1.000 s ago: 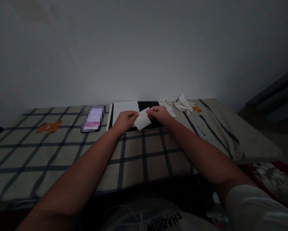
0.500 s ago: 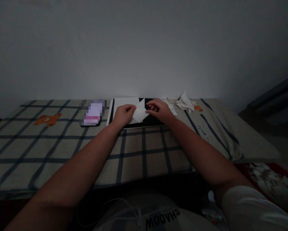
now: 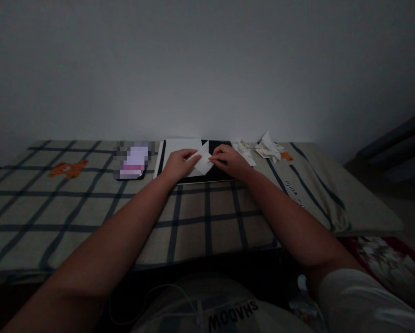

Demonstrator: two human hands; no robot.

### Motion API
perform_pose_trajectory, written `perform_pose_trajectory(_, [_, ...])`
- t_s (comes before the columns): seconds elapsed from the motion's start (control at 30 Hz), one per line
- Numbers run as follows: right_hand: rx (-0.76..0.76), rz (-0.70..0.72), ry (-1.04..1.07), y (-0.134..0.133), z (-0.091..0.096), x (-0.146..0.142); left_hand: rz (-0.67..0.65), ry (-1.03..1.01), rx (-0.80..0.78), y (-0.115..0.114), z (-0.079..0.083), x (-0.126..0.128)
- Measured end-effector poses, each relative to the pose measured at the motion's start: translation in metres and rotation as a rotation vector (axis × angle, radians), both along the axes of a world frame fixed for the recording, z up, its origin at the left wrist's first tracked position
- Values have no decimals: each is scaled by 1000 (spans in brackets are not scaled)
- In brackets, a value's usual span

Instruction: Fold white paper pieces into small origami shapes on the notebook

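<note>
Light: dim. A table under a checked cloth (image 3: 207, 217) stands against a bare wall. Reference: black mat (image 3: 224, 175), flat on the cloth at the far edge of the table.

Surroundings:
- A white sheet (image 3: 177, 145) covers the left part of the mat.
- A phone (image 3: 134, 162) lies just left of the mat, screen lit.
- A heap of paper scraps (image 3: 267, 149) sits just right of the mat, well clear of both hands.
- An orange bear patch (image 3: 67, 169) shows on the cloth far left of the mat.
- Nothing lies between the forearms and the mat; the near cloth is bare.

Hands: the paper piece (image 3: 203, 160), white and folded to a point, is held over the middle of the mat. The left hand (image 3: 177, 165) pinches its left edge, fingers closed on it. The right hand (image 3: 230, 160) pinches its right edge with the fingertips. The piece is caught between the two hands. Whether its lower corner touches the mat cannot be told.
</note>
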State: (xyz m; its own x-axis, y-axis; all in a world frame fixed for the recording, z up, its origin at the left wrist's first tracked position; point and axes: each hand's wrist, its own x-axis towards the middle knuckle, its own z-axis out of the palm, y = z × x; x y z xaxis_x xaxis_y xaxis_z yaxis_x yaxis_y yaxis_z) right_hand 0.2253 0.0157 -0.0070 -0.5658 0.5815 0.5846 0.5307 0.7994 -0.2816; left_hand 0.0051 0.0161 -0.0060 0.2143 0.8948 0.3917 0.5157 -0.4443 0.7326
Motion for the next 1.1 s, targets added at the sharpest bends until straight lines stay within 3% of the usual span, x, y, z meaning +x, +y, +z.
perform_pose_trajectory(0.3, [-38, -40, 80, -2, -1, -3, -112, 10, -17, 0, -4, 0])
perform_pose_trajectory(0.53, [-35, -22, 23, 4, -9, -1, -111, 41, -20, -2, -2, 1])
perform_pose_trajectory(0.73, [-4, -24, 67, -1, -1, -4, -127, 72, 8, -2, -3, 1])
perform_pose_trajectory(1.1, [-216, -190, 253, -9, 3, -8, -172, 164, 88, -3, -3, 1])
